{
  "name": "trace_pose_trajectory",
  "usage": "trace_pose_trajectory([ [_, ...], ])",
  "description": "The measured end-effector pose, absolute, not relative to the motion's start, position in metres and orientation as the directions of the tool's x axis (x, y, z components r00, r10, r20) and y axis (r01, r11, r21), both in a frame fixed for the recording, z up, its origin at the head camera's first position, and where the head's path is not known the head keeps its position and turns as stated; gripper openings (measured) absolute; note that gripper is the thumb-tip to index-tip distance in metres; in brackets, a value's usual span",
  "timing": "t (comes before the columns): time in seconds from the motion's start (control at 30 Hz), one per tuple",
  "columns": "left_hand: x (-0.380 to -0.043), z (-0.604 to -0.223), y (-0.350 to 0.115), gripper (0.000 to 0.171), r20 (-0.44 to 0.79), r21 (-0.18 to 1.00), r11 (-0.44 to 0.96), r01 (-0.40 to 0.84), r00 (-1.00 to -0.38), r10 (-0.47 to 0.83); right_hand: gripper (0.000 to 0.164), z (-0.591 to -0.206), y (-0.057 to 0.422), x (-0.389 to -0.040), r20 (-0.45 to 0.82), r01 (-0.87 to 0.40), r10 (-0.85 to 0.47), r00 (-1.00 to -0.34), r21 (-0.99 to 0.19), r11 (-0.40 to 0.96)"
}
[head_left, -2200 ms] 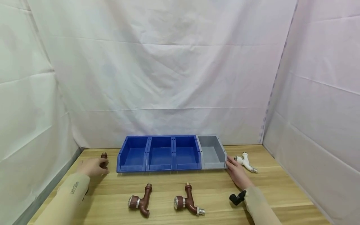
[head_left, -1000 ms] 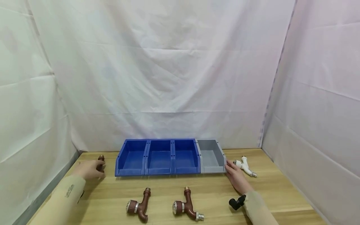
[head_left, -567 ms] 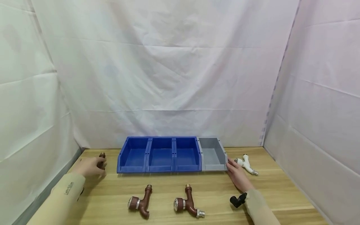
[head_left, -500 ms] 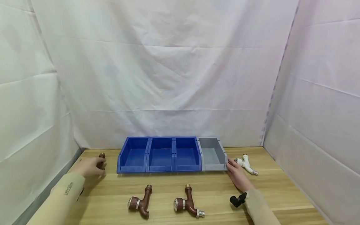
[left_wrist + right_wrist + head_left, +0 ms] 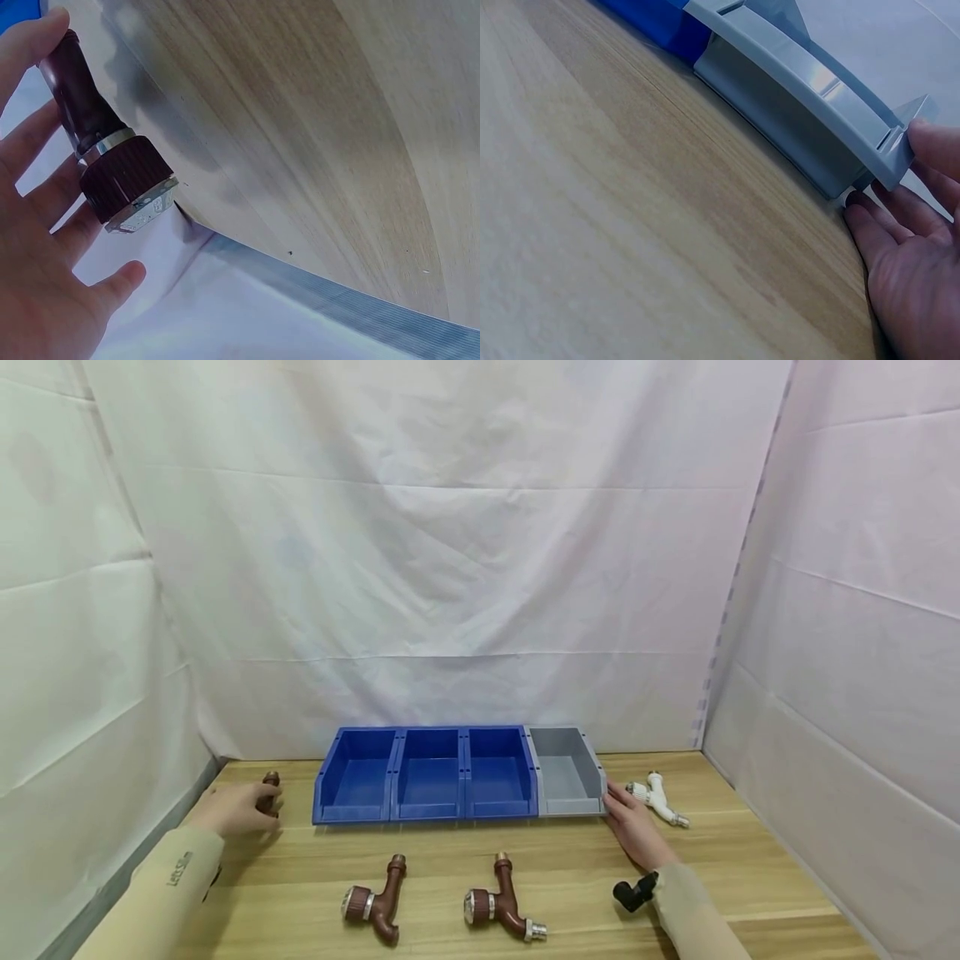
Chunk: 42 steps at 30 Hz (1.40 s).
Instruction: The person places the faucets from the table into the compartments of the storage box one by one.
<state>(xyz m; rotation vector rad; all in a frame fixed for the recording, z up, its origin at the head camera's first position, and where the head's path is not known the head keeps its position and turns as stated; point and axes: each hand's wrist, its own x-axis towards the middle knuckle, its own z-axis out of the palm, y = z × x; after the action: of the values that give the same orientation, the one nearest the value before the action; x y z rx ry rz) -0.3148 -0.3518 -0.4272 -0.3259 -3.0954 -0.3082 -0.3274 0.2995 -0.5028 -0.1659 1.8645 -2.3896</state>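
At the table's left, my left hand (image 5: 234, 808) holds a dark brown faucet (image 5: 268, 793). The left wrist view shows my thumb against the end of this faucet's (image 5: 82, 97) body, with fingers behind it and the ribbed knob (image 5: 127, 178) with its clear cap facing down. My right hand (image 5: 633, 827) grips the front right corner of a grey bin (image 5: 573, 807), thumb on top and fingers below the rim in the right wrist view. Three blue bins (image 5: 427, 811) stand joined in a row to the left of the grey one. Their visible insides hold nothing.
Two brown faucets (image 5: 386, 902) lie on the wooden table (image 5: 442, 860) in front of the bins, the right one (image 5: 506, 897) with a metal nozzle. A black elbow-shaped piece (image 5: 633, 893) is by the right wrist. A white faucet (image 5: 656, 797) lies right of my hand. White cloth (image 5: 465, 568) surrounds the table.
My left hand and the brown faucet in it have shifted slightly left. The right hand keeps its grip on the grey bin. The view has tilted slightly.
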Motion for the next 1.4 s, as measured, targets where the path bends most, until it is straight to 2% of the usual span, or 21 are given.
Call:
trace_pose_trajectory([
  [0.27,-0.313,-0.425,-0.350,0.076,0.019,0.267,0.938,0.221,-0.974,0.224,0.060,-0.504,0.300,-0.328,0.005,0.032,-0.151,-0.989,-0.970,-0.240],
  [0.63,-0.317,-0.423,-0.349,0.065,0.064,0.200,0.945,0.259,-0.966,0.251,0.059,-0.503,0.303,-0.328,-0.007,0.049,-0.164,-0.986,-0.967,-0.251],
  [0.9,-0.314,-0.409,-0.348,0.062,0.070,0.239,0.928,0.284,-0.959,0.275,0.060,-0.503,0.304,-0.328,-0.001,0.039,-0.167,-0.986,-0.974,-0.225],
  [1.07,-0.314,-0.399,-0.347,0.062,0.069,0.252,0.921,0.297,-0.955,0.289,0.060,-0.502,0.303,-0.329,0.002,0.045,-0.181,-0.984,-0.966,-0.255],
  [1.4,-0.313,-0.401,-0.349,0.064,0.054,0.271,0.915,0.299,-0.954,0.296,0.060,-0.501,0.303,-0.327,-0.019,0.061,-0.157,-0.987,-0.962,-0.267],
])
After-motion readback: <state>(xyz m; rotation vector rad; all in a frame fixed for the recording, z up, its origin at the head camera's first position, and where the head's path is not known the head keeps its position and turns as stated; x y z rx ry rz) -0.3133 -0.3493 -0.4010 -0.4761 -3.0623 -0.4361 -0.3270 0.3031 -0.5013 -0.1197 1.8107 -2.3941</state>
